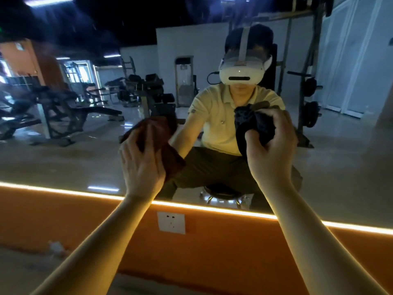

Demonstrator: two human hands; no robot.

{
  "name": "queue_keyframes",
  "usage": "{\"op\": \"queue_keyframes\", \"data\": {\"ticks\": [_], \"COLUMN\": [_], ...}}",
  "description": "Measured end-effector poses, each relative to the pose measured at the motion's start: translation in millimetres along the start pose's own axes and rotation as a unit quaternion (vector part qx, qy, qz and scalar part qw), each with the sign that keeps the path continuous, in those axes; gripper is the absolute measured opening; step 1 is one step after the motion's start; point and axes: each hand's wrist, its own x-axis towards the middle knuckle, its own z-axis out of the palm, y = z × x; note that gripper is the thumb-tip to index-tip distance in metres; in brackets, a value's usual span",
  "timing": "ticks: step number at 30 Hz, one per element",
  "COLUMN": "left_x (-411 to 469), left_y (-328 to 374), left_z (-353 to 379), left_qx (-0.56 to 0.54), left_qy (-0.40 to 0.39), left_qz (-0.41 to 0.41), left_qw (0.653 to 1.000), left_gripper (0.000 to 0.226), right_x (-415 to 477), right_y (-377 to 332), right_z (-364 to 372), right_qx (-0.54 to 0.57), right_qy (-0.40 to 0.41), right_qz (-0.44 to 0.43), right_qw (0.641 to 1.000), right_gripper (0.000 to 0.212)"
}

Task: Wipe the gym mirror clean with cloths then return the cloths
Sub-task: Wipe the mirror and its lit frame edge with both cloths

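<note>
The gym mirror [63, 162] fills the wall in front of me, above a glowing light strip. My left hand [141, 165] presses a brown cloth [170, 158] flat against the glass with straight, spread fingers. My right hand [271, 150] grips a bunched dark cloth [255, 122] against the mirror, higher and to the right. The mirror reflects a person in a yellow shirt squatting, with both arms reaching to the glass.
An orange wall panel [234, 252] runs below the mirror, with a white power socket [171, 222] between my forearms. The LED strip [63, 191] lines the mirror's lower edge. Pale floor [32, 269] lies at the lower left. Weight benches and racks show in the reflection.
</note>
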Motion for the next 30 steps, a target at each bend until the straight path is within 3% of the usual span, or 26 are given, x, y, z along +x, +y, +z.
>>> {"op": "queue_keyframes", "data": {"ticks": [3,6,7,10,14,16,18,19,21,23,26,30], "left_x": [-18.8,-15.3,-12.3,-24.2,-72.0,-96.4,-107.0,-103.7,-87.4,-66.2,-33.7,-5.5], "left_y": [-11.4,7.3,20.4,73.6,143.2,159.1,152.8,147.0,136.9,126.4,96.8,97.2], "left_z": [-13.8,-10.3,-8.8,-0.2,26.0,32.7,32.1,29.1,22.0,15.6,-3.4,-5.4], "left_qx": [-0.019,-0.044,-0.053,-0.07,-0.112,-0.091,-0.038,-0.026,-0.009,-0.011,-0.049,-0.088], "left_qy": [0.044,0.045,0.038,-0.012,-0.068,-0.161,-0.267,-0.295,-0.29,-0.232,-0.123,-0.051], "left_qz": [-0.221,-0.352,-0.353,-0.191,-0.006,0.167,0.326,0.366,0.391,0.362,0.187,0.0], "left_qw": [0.974,0.934,0.933,0.979,0.991,0.969,0.906,0.882,0.873,0.903,0.973,0.995], "left_gripper": [0.06,0.061,0.061,0.06,0.061,0.063,0.069,0.071,0.073,0.074,0.07,0.061], "right_x": [-3.9,-6.3,-7.3,-6.2,-1.0,1.8,2.5,1.8,1.5,3.7,6.7,8.2], "right_y": [-5.9,-9.0,-9.3,-4.7,14.3,24.1,28.5,28.8,25.9,21.9,17.2,14.3], "right_z": [11.1,11.8,8.8,-10.1,-50.1,-68.1,-78.4,-81.1,-82.3,-77.8,-61.5,-45.8], "right_qx": [0.023,0.029,0.031,0.015,-0.015,-0.029,-0.034,-0.03,-0.022,-0.022,-0.025,-0.034], "right_qy": [-0.008,-0.021,-0.026,-0.024,-0.001,0.016,0.019,0.016,0.017,0.022,0.025,0.017], "right_qz": [0.008,0.012,0.015,0.015,0.037,0.053,0.073,0.078,0.08,0.091,0.09,0.082], "right_qw": [1.0,0.999,0.999,0.999,0.999,0.998,0.997,0.996,0.996,0.995,0.995,0.996], "right_gripper": [0.022,0.025,0.026,0.027,0.025,0.025,0.026,0.025,0.024,0.025,0.027,0.027]}}
